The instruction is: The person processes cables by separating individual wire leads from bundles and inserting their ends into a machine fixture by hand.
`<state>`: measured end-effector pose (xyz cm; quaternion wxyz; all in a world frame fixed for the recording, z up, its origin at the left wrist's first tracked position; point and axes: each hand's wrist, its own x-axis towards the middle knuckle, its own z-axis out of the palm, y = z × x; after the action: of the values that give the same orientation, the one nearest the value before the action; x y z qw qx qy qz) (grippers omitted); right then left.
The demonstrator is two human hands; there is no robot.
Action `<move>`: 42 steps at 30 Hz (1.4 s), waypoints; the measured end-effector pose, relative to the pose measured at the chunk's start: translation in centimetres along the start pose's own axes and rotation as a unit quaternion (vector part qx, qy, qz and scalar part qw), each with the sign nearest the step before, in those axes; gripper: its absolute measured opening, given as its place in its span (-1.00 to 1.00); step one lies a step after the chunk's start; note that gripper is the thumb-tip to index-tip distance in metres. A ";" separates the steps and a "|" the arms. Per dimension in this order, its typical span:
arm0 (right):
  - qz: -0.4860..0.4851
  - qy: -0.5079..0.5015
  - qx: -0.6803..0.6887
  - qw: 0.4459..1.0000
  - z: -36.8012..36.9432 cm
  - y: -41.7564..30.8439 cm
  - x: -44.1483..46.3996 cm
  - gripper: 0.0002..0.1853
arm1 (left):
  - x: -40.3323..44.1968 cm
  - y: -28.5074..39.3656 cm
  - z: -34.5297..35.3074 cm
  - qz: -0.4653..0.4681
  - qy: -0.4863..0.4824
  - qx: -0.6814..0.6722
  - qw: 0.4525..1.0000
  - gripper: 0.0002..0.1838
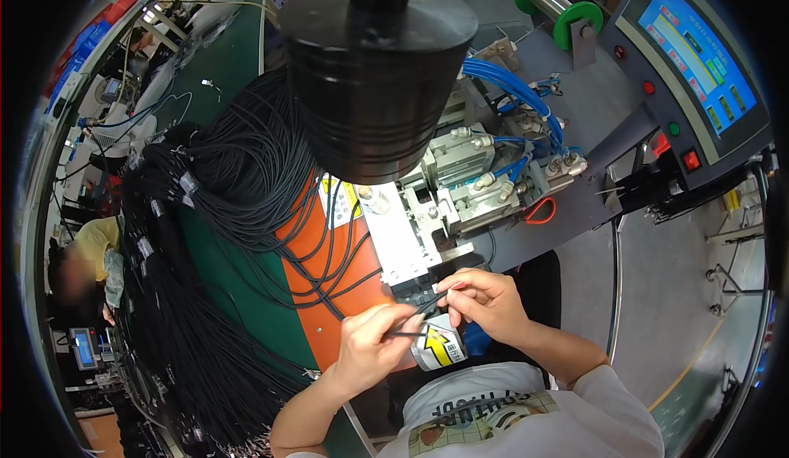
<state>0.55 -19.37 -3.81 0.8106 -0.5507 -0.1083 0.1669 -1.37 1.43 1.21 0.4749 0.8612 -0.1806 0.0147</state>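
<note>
A thin black cable runs between my two hands at the front of a bench machine. My left hand is closed around it, with a short length sticking out past the fingers. My right hand pinches the cable's end between thumb and fingertips; the tip is too small to make out. Just beyond my hands is the white metal plate of the machine. Below the fingers lies a label with a yellow arrow.
A large heap of black cables covers the bench to the left. A black cylinder hangs overhead. Pneumatic cylinders with blue hoses, red-handled scissors and a touch screen stand right. Another person sits far left.
</note>
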 end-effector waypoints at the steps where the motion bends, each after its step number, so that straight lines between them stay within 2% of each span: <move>1: -0.005 0.007 -0.008 1.000 0.2 -0.1 -0.1 -0.81 | 0.6 0.4 0.2 -0.012 -0.023 -0.016 1.000 -0.81; 3: -0.017 0.017 -0.025 0.999 1.0 -0.5 0.0 -0.81 | 0.7 -0.5 0.7 0.016 -0.031 -0.019 0.999 -0.79; 7: 0.066 0.022 0.053 0.996 0.2 -0.4 0.2 -0.78 | 0.8 -0.8 1.1 0.066 -0.005 0.041 0.997 -0.78; 11: 0.208 -0.029 0.191 0.959 -1.5 -1.0 1.2 -0.88 | 0.8 -0.4 1.1 0.213 -0.007 0.217 0.953 -0.73; 14: 0.207 -0.048 0.130 0.969 -1.3 -0.7 1.3 -0.88 | 0.6 -0.2 1.0 0.246 -0.035 0.274 0.929 -0.68; 18: 0.130 0.014 0.058 0.990 0.0 -0.6 0.2 -0.86 | 0.7 -0.3 1.0 0.247 -0.028 0.287 0.925 -0.65; 21: 0.157 0.044 0.177 0.970 0.3 -1.1 0.5 -0.86 | 0.8 0.1 0.8 0.255 -0.028 0.300 0.919 -0.66; 24: 0.190 0.035 0.197 0.961 -0.3 -0.4 0.8 -0.86 | 0.7 -0.2 1.1 0.254 -0.022 0.304 0.918 -0.65; 26: 0.150 0.029 0.139 0.978 -0.2 0.0 0.7 -0.87 | 0.6 -0.5 1.4 0.234 -0.022 0.284 0.929 -0.61; 27: 0.132 0.032 0.107 0.985 0.1 -0.2 0.6 -0.88 | 0.7 -0.5 1.7 0.213 -0.002 0.249 0.945 -0.73; 29: 0.108 0.018 0.094 0.990 0.3 -0.2 0.2 -0.82 | 0.9 -0.2 1.7 0.162 -0.009 0.211 0.964 -0.80; 31: -0.054 0.036 -0.120 0.991 1.0 0.0 0.1 -0.74 | 1.4 -0.3 1.9 0.129 0.010 0.134 0.983 -0.89; 32: -0.132 0.045 -0.228 0.964 1.5 -0.1 0.1 -0.70 | 1.5 -0.3 1.9 0.106 0.012 0.093 0.990 -0.89; 33: -0.239 0.045 -0.390 0.888 1.9 -0.3 0.2 -0.58 | 1.5 -0.1 1.8 0.082 0.013 0.052 0.995 -0.89; 34: -0.298 0.053 -0.455 0.837 2.3 0.0 0.0 -0.54 | 1.5 -0.1 1.7 0.057 0.013 0.011 0.998 -0.90; 36: -0.310 0.045 -0.463 0.829 2.0 0.3 0.2 -0.51 | 1.4 -0.3 2.0 0.063 0.024 0.062 0.996 -0.89; 37: -0.282 0.047 -0.439 0.852 1.8 0.4 0.0 -0.59 | 1.4 -0.5 2.1 0.082 0.028 0.088 0.992 -0.89; 39: -0.129 0.029 -0.249 0.960 1.0 -0.1 0.0 -0.66 | 1.7 -0.4 2.1 0.124 0.031 0.126 0.984 -0.89; 40: -0.048 0.019 -0.144 0.988 0.7 -0.3 0.0 -0.69 | 1.8 -0.3 2.0 0.127 0.029 0.126 0.983 -0.89; 41: -0.034 0.013 -0.017 0.999 0.3 0.3 0.3 -0.72 | 1.8 -0.3 2.0 0.130 0.026 0.127 0.983 -0.88; 42: 0.010 -0.004 0.043 0.999 -0.1 0.5 0.4 -0.72 | 1.8 -0.2 1.9 0.133 0.023 0.128 0.983 -0.88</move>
<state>0.85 -19.14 -4.31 0.8315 -0.5158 -0.0986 0.1812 0.12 -0.57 0.32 0.3586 0.8824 -0.2798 0.1205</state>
